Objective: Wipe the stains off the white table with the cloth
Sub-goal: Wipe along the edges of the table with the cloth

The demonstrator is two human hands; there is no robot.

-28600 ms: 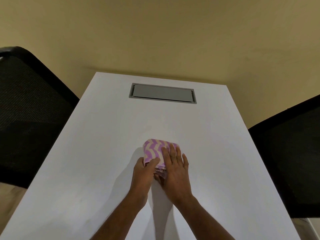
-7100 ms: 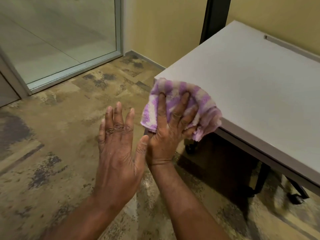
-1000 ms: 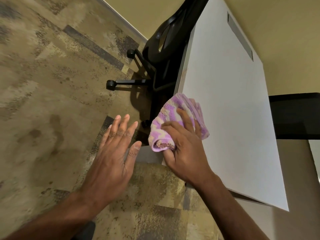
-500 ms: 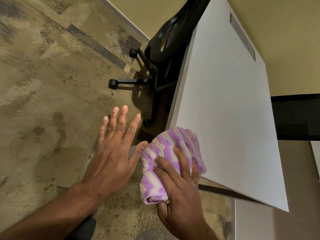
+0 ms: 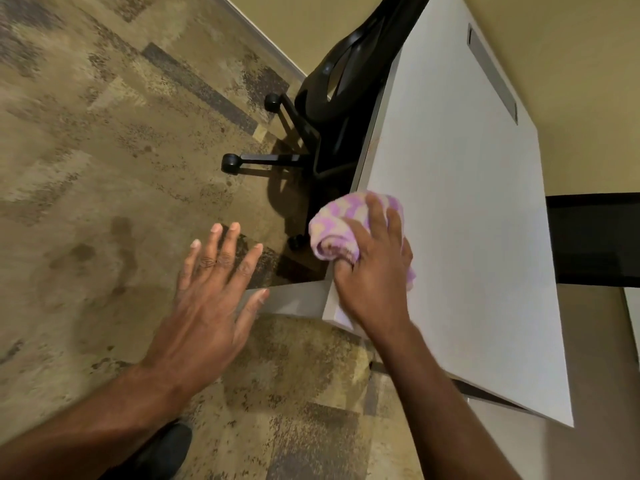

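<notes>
The white table (image 5: 460, 216) runs from the near right to the far wall, seen from its left corner. My right hand (image 5: 375, 271) presses a bunched purple-and-cream zigzag cloth (image 5: 334, 233) against the table's left edge near the front corner. Part of the cloth hangs over the edge. My left hand (image 5: 214, 292) hovers flat above the carpet to the left of the table, fingers spread, holding nothing. No stain shows on the tabletop from here.
A black wheeled office chair (image 5: 322, 109) stands tucked at the table's left side just beyond the cloth. A grey cable hatch (image 5: 491, 71) is set in the far end of the tabletop. Another black chair (image 5: 595, 237) sits at the right. Patterned brown carpet (image 5: 104, 168) covers the floor.
My right hand has carried the cloth from off the near corner back up onto the table's left edge. The left hand has stayed spread beside the table.
</notes>
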